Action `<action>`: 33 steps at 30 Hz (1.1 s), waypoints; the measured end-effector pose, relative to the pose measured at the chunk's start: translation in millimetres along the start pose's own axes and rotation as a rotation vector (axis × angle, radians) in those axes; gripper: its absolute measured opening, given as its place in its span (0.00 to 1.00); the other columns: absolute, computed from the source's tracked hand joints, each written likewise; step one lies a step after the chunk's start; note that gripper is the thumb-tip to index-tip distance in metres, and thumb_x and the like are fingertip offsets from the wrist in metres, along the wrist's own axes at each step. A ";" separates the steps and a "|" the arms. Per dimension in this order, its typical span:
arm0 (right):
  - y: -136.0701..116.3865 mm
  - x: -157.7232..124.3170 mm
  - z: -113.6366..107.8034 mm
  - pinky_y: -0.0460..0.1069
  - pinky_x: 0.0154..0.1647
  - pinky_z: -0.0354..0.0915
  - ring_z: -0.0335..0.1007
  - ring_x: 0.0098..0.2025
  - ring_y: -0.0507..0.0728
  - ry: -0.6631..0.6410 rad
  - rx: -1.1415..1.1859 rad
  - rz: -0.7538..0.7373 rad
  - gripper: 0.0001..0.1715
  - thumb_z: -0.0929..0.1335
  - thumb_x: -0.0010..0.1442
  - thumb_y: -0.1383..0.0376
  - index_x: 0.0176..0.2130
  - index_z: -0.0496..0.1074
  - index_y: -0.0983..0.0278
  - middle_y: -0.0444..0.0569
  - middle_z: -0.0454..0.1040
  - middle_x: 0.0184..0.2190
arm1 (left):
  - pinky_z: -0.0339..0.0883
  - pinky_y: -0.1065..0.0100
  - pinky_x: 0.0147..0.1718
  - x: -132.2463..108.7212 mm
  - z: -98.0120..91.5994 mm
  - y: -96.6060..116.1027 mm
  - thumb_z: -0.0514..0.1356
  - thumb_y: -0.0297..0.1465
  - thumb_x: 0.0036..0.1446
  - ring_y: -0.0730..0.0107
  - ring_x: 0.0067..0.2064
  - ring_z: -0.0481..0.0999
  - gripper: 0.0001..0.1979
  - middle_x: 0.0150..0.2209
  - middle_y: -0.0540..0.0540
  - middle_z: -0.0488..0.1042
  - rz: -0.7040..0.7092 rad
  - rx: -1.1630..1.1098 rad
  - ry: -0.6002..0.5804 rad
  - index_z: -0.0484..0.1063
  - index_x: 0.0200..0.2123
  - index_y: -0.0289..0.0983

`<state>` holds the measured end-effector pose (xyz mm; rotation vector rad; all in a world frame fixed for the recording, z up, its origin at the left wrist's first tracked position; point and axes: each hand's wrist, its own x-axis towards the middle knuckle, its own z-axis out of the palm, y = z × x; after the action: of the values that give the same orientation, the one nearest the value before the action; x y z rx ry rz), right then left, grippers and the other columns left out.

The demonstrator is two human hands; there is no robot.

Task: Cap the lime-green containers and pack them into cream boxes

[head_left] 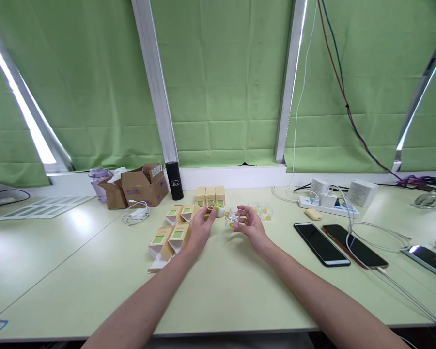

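Our left grip [202, 229] holds a small green-and-white piece [218, 210], our right grip [255, 230] a clear plastic container [232, 219]. We're probably pairing them; next calls for alignment.

There are two hands: one left hand [202, 229] and one right hand [253, 229]. The left hand has one green and white thing [218, 210], and the right hand has one clear thing [231, 219]. I count seven small tan boxes [180, 233]: three in the back row, two in the middle, two in front. There are three phones [321, 244], one black bottle [174, 182], one purple bottle [100, 186], one big brown box [148, 186], one paper bag [114, 195] and one white power strip [340, 210]. Five green blinds [221, 87] hang up. The clear pieces [264, 212] on the table [254, 281] are too small to count.
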<state>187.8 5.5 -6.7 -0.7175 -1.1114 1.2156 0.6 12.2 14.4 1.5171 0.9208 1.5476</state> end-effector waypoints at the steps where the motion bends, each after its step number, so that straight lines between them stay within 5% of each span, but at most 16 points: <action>1: 0.2 0.2 0.3 0.52 0.35 0.74 0.71 0.40 0.55 -0.003 -0.006 -0.009 0.42 0.82 0.36 0.63 0.50 0.69 0.58 0.46 0.69 0.44 | 0.70 0.63 0.48 -0.2 0.2 0.8 0.67 0.50 0.57 0.59 0.48 0.78 0.25 0.45 0.41 0.81 0.000 0.001 -0.004 0.77 0.46 0.36; 33: 3.1 -5.6 2.9 0.61 0.44 0.79 0.74 0.37 0.54 -0.112 -0.003 0.021 0.37 0.82 0.44 0.58 0.50 0.69 0.56 0.46 0.69 0.46 | 0.71 0.56 0.52 -9.1 3.6 2.9 0.68 0.44 0.58 0.53 0.51 0.79 0.17 0.48 0.40 0.82 0.044 0.196 -0.113 0.81 0.45 0.41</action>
<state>184.2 0.5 -10.1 -0.6713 -1.2003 1.2848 4.0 2.7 13.1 1.7548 1.0032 1.4190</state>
